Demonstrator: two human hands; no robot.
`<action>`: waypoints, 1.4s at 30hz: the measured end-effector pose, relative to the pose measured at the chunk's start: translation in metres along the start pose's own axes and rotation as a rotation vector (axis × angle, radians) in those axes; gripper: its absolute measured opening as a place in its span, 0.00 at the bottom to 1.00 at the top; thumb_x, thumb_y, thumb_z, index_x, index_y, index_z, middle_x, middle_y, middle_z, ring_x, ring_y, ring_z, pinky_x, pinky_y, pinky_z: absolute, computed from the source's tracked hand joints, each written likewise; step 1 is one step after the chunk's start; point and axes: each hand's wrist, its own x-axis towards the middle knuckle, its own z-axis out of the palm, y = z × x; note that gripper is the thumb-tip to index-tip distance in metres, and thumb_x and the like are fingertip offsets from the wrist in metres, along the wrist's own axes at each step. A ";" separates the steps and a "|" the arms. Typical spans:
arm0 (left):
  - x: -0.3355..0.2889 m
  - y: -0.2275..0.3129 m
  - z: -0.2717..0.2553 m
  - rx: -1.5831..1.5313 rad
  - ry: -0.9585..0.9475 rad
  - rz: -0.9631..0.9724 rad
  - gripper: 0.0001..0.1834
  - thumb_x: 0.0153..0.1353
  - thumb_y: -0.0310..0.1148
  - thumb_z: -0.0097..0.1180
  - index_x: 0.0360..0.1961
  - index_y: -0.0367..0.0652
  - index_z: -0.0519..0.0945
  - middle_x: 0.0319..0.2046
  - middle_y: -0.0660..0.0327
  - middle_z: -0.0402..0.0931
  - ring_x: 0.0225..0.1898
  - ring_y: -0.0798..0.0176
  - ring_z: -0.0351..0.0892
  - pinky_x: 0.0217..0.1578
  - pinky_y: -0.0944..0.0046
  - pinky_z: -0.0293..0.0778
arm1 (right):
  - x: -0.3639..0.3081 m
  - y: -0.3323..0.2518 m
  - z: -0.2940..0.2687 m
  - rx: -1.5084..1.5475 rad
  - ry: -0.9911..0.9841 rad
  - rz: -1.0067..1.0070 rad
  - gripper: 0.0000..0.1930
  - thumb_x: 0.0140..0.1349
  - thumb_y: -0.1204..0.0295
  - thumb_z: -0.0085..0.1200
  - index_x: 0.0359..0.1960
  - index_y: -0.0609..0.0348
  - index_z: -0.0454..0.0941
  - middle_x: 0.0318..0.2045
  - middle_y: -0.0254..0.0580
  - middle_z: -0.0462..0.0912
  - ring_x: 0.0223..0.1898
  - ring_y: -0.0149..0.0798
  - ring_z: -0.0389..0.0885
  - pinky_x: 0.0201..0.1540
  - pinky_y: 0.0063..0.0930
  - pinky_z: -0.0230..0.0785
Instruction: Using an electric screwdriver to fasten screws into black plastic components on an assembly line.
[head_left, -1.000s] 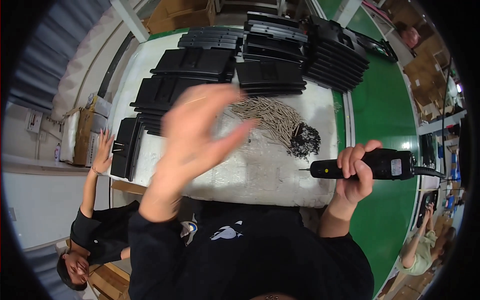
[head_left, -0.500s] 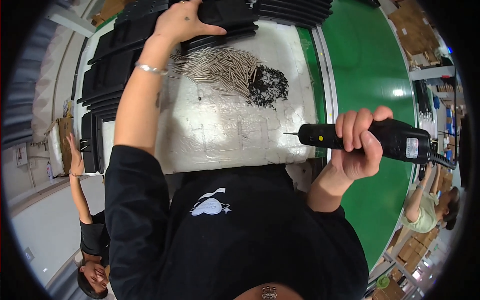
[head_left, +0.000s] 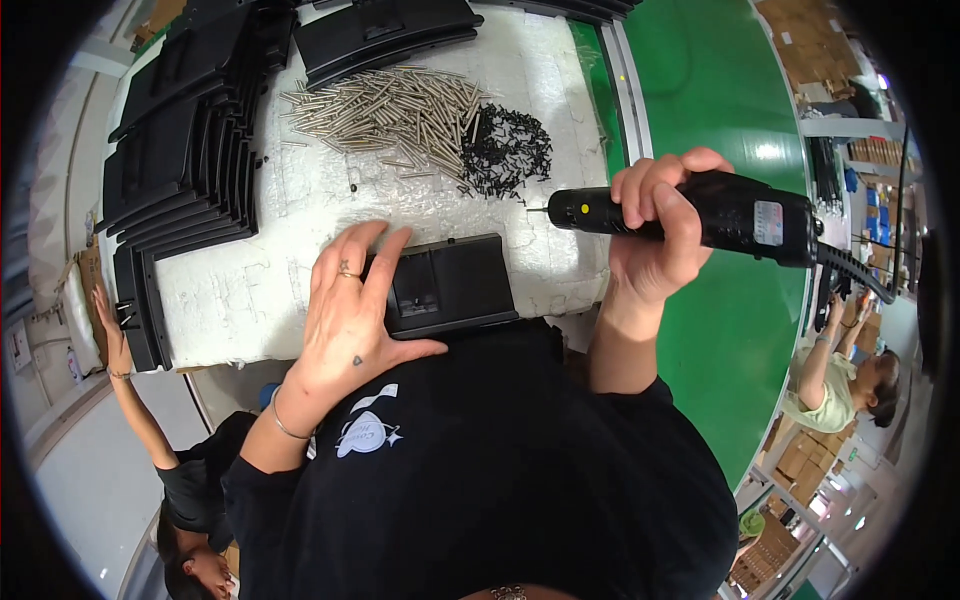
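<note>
With our left hand (head_left: 345, 310) we are gripping the left end of a flat rectangular black plastic panel (head_left: 465, 280), fingers reaching its far edge, thumb lying along its near edge. The panel is resting on the white padded tabletop (head_left: 270, 300), extending rightward from our fingers. Our right hand (head_left: 658, 225) is clamping a black cylindrical electric screwdriver (head_left: 740, 212), which is pointing its thin metal bit leftward, near the panel's far right corner.

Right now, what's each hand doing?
Left hand: holding a flat, black, rectangular panel by its left end.
Right hand: closed around a black, cylindrical, corded screwdriver.
</note>
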 end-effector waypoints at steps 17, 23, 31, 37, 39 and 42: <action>0.112 0.005 0.037 -0.138 -0.018 0.522 0.13 0.46 0.29 0.66 0.37 0.45 0.83 0.35 0.63 0.76 0.50 0.57 0.72 0.52 0.55 0.66 | 0.005 -0.005 -0.002 -0.014 -0.028 0.016 0.16 0.52 0.81 0.47 0.45 0.62 0.65 0.19 0.37 0.68 0.15 0.30 0.63 0.22 0.27 0.64; 0.126 0.004 0.045 -0.128 0.058 0.553 0.08 0.49 0.30 0.65 0.33 0.45 0.84 0.34 0.65 0.78 0.49 0.58 0.73 0.51 0.56 0.67 | 0.013 -0.015 0.003 0.087 -0.089 -0.057 0.18 0.51 0.78 0.49 0.46 0.61 0.66 0.17 0.35 0.66 0.14 0.29 0.62 0.23 0.28 0.65; 0.120 -0.002 0.043 -0.212 0.167 0.471 0.04 0.51 0.29 0.64 0.30 0.44 0.84 0.33 0.65 0.81 0.46 0.58 0.76 0.48 0.58 0.70 | 0.017 -0.019 0.010 0.110 -0.094 -0.129 0.20 0.52 0.76 0.49 0.49 0.58 0.65 0.16 0.34 0.65 0.14 0.29 0.62 0.25 0.28 0.65; 0.116 0.002 0.034 -0.318 0.200 0.460 0.03 0.51 0.27 0.64 0.29 0.43 0.84 0.28 0.62 0.81 0.39 0.57 0.79 0.41 0.59 0.74 | 0.016 -0.023 0.013 0.153 -0.161 -0.138 0.20 0.53 0.75 0.50 0.50 0.56 0.64 0.16 0.32 0.65 0.13 0.28 0.62 0.25 0.27 0.64; 0.113 0.001 0.034 -0.334 0.218 0.452 0.03 0.50 0.27 0.64 0.29 0.42 0.84 0.27 0.62 0.81 0.39 0.57 0.79 0.39 0.59 0.75 | 0.017 -0.024 0.015 0.150 -0.189 -0.124 0.20 0.54 0.75 0.50 0.50 0.56 0.64 0.16 0.32 0.65 0.13 0.28 0.62 0.25 0.28 0.63; 0.106 0.002 0.035 -0.356 0.199 0.419 0.06 0.50 0.25 0.65 0.32 0.41 0.84 0.29 0.60 0.81 0.41 0.56 0.78 0.39 0.61 0.76 | 0.016 -0.026 0.021 0.131 -0.340 -0.136 0.16 0.55 0.73 0.47 0.47 0.57 0.66 0.17 0.27 0.63 0.17 0.24 0.62 0.28 0.23 0.57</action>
